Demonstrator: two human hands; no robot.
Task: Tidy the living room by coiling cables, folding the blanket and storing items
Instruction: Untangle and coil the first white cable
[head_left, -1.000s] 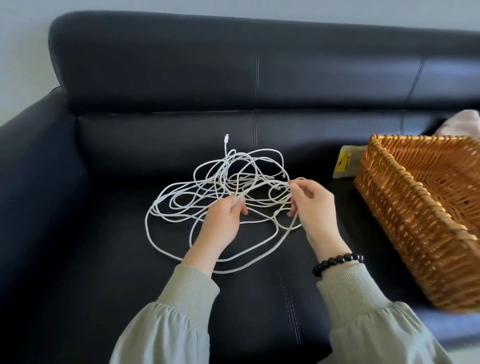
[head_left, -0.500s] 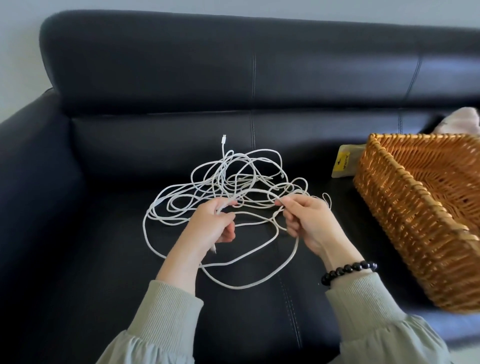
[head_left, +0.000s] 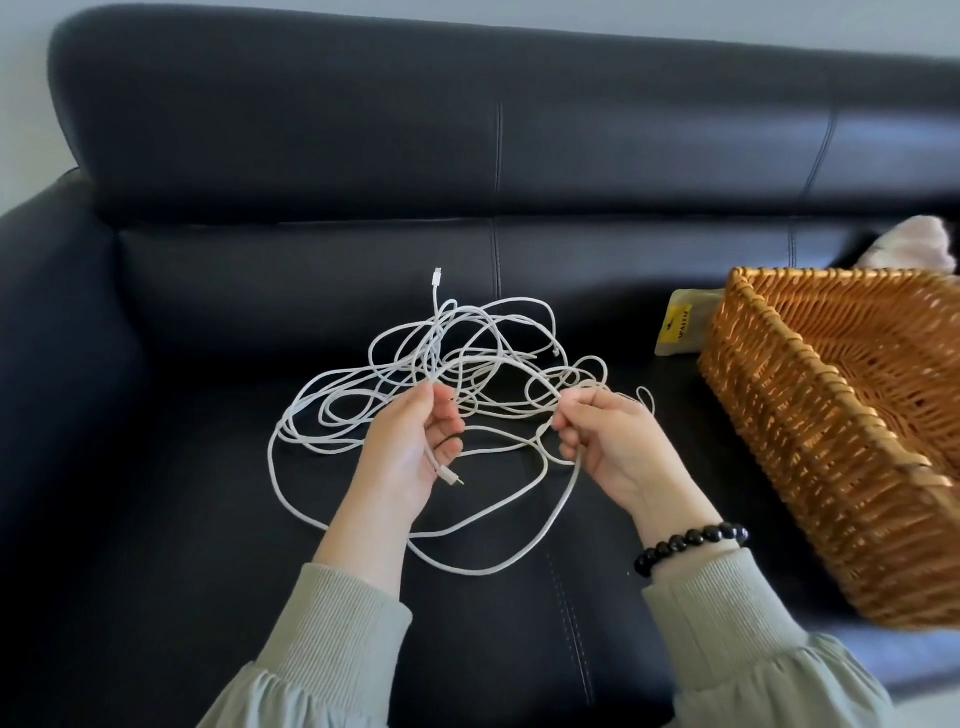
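Coiling is the job now. The tangled white cable (head_left: 470, 358) lies at twelve o'clock from both hands. The left hand (head_left: 410, 452) grips its plug end (head_left: 451, 477), the right hand (head_left: 602, 441) pinches a strand. Next, I think: pull loops free slowly.

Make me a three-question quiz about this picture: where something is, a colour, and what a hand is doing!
1. Where is the basket?
A) on the floor
B) on the sofa, right of the cable
C) on a lap
2. What colour is the cable?
A) white
B) red
C) green
3. What is the left hand doing?
A) lying flat
B) reaching into the basket
C) holding the cable
Answers: 1 B, it rests on the sofa; 2 A, every loop is white; 3 C, it grips the cable's end.
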